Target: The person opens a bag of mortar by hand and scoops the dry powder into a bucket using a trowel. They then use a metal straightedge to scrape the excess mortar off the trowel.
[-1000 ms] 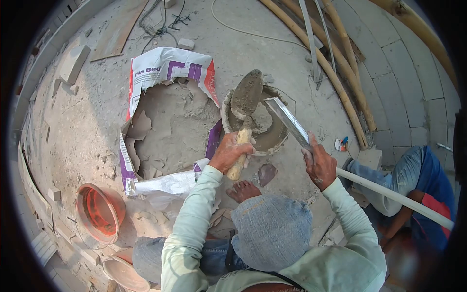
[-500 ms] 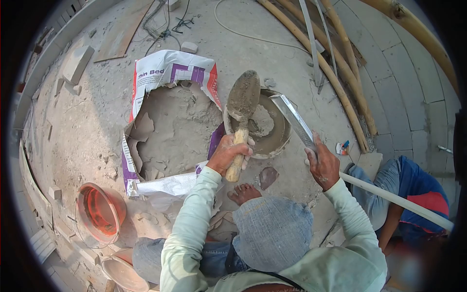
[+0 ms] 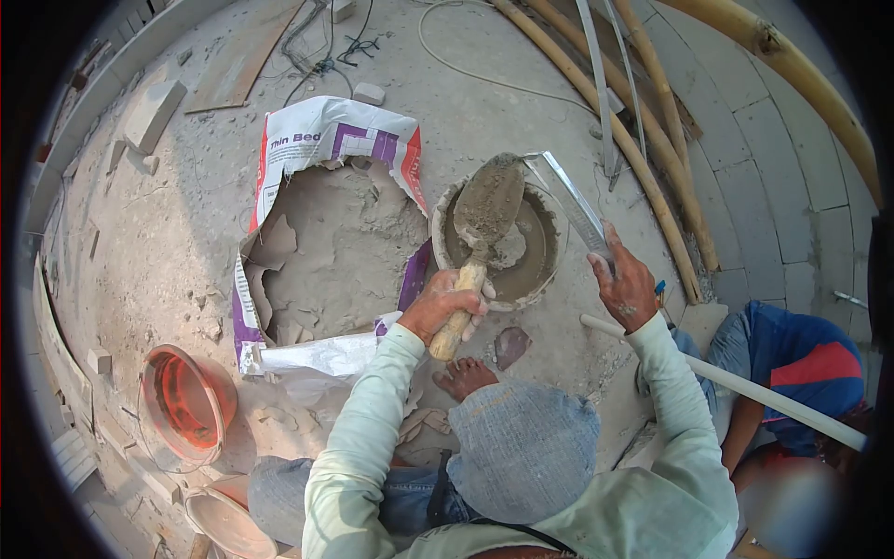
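My left hand [image 3: 441, 306] is wrapped round the wooden handle of a trowel [image 3: 492, 197], whose blade bears grey mortar. The blade is over the left part of a round bucket [image 3: 556, 265] of wet grey mix. My right hand [image 3: 626, 287] grips a long metal tool [image 3: 573, 203] by its near end; its far tip meets the trowel blade's upper edge above the bucket. Left of the bucket lies a torn-open bag [image 3: 293, 140] marked "Thin Bed", full of grey powder.
An orange bucket [image 3: 223, 391] stands at lower left with another container [image 3: 228, 522] below it. Bamboo poles [image 3: 666, 140] lie at upper right. A pale pipe [image 3: 764, 396] crosses at right, near another person in blue and red [image 3: 815, 363]. Cables lie at the top.
The trowel has shifted right and slightly down, further over the bucket. The metal tool's tip has moved up to the trowel blade. My right hand has shifted slightly right and down.
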The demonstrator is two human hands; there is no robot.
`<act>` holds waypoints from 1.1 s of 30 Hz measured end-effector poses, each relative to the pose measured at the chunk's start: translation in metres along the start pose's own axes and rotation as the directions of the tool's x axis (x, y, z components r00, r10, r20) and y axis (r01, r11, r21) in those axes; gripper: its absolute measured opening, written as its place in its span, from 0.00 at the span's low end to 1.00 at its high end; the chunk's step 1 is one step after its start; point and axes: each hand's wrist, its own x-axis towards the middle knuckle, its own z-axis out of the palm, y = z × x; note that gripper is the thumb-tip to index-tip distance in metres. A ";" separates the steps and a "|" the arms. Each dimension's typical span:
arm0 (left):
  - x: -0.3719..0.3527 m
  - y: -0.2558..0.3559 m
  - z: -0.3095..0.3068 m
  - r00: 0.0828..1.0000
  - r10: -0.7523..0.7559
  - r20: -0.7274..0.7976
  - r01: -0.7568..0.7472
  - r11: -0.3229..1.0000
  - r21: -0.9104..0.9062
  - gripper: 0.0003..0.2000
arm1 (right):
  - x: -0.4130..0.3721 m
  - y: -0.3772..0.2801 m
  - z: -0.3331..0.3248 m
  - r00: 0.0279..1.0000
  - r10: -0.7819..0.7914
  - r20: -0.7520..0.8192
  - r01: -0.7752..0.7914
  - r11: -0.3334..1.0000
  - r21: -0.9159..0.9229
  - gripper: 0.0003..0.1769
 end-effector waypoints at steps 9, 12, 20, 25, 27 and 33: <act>0.001 -0.004 -0.005 0.999 -0.017 0.029 0.017 1.000 0.006 0.15 | -0.011 0.007 0.000 0.998 -0.017 0.053 0.018 1.000 -0.017 0.33; 0.002 -0.005 -0.003 1.000 0.010 0.002 -0.010 1.000 0.002 0.16 | -0.025 0.006 0.006 0.997 -0.030 0.069 0.028 0.999 0.042 0.33; 0.002 0.000 -0.001 0.999 -0.012 -0.036 0.012 1.000 0.014 0.15 | -0.044 -0.004 0.002 0.992 -0.031 0.120 0.018 0.994 0.108 0.32; 0.007 -0.006 0.002 1.000 -0.007 0.023 0.006 0.999 0.051 0.15 | -0.021 -0.024 -0.003 0.991 -0.116 0.061 0.112 0.991 0.075 0.33; 0.006 -0.007 0.004 1.000 -0.008 0.001 0.008 0.994 0.112 0.14 | -0.015 -0.029 -0.003 0.980 -0.166 0.110 0.162 0.986 0.045 0.33; 0.005 -0.006 0.009 0.997 0.047 -0.054 -0.035 0.978 0.206 0.14 | -0.027 -0.032 -0.009 0.971 -0.106 0.214 0.123 0.990 -0.071 0.36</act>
